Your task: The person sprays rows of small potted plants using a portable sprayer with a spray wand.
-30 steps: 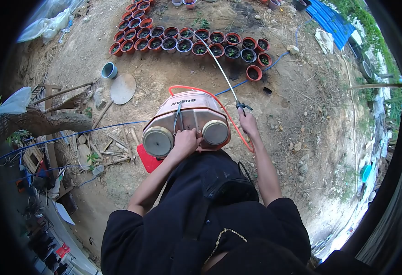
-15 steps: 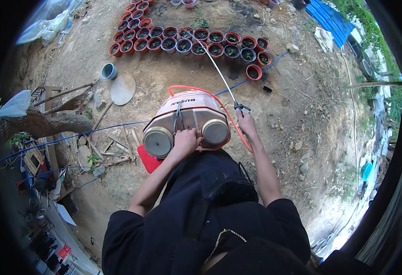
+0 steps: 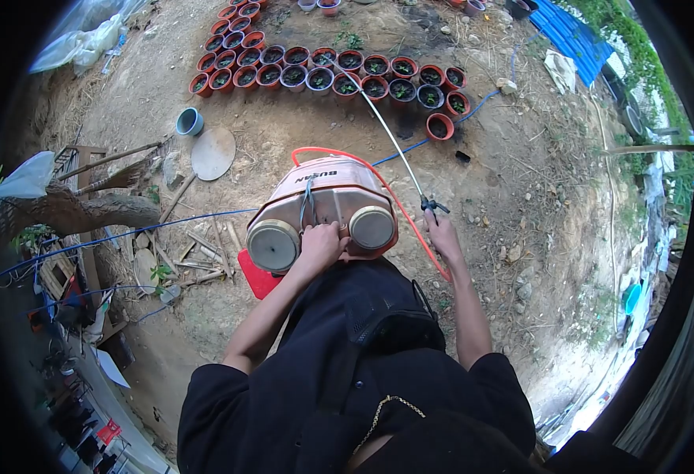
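In front of my body is a pale orange backpack sprayer with two round beige caps. My left hand is closed at its top, between the caps, gripping the sprayer; the exact part under the fingers is hidden. My right hand is wrapped round the black-valved grip of a spray wand. The thin wand slants up and left, its tip over the rows of potted seedlings. An orange hose loops from the sprayer towards my right hand.
A blue hose crosses the dirt ground behind the sprayer. A light blue pot and a flat round disc lie to the left, near a tree trunk and scattered sticks. Blue corrugated sheeting is at upper right.
My right hand has shifted right and a little nearer to me, taking the wand's grip with it, while the tip stays over the pots. My left hand keeps its hold.
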### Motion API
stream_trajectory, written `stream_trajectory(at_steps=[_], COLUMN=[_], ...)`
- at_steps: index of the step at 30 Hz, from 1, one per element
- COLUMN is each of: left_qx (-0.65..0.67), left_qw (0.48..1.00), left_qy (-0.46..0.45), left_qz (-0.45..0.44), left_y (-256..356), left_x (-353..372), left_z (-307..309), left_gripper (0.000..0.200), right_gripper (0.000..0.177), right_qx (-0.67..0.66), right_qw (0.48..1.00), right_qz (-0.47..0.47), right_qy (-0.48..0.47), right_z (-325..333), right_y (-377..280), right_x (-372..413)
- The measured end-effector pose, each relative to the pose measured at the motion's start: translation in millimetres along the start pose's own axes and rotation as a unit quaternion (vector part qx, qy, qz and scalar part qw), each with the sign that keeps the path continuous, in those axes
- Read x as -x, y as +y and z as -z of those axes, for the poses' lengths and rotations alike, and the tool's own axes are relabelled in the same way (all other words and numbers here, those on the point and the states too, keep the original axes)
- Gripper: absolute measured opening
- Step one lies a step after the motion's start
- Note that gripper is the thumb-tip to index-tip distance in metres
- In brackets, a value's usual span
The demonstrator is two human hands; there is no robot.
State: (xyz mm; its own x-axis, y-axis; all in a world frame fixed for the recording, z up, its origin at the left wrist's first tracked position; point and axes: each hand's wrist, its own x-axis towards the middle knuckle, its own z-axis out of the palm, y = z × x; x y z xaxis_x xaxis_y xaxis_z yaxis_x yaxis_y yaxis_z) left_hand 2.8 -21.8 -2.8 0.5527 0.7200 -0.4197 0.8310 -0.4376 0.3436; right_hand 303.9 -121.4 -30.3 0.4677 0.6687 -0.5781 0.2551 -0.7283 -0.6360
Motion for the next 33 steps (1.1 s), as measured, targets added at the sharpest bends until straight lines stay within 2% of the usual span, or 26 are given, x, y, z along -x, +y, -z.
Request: stream_trajectory(at_steps=[3,7,11,27,33], left_qx=[0.002,0.000,-0.003,-0.002,-0.001], left_qw=[1.000,1.000,1.000,1.000,1.000], left_qy=[0.009,0.005,0.006,0.000,0.002], left_qz=[-0.002,-0.005,-0.012,-0.009,-0.010], left_y=[-0.9,-0.9,-0.9,-0.9,-1.9], left_x=[-0.5,-2.0,-1.3,-1.6,-1.7], left_z=[0.4,2.5,3.5,2.6,0.6], left_gripper=[0.038,0.037,0.037,0.037,0.038], right_gripper=[0.062,0.063,0.063,0.064,0.063], right_qx=[0.025,0.079,0.135,0.127,0.115], right_qw=[0.999,0.997,0.991,0.991,0.993], right_qz=[-0.022,0.006,0.002,0.029,0.012], right_qy=[-0.004,0.018,0.008,0.018,-0.008], right_z=[12.6,16.1,19.1,10.4,12.3], right_y=[13.9,34.8,28.6,11.1,3.4], right_x=[21.8,37.1,50.3,49.3,47.0])
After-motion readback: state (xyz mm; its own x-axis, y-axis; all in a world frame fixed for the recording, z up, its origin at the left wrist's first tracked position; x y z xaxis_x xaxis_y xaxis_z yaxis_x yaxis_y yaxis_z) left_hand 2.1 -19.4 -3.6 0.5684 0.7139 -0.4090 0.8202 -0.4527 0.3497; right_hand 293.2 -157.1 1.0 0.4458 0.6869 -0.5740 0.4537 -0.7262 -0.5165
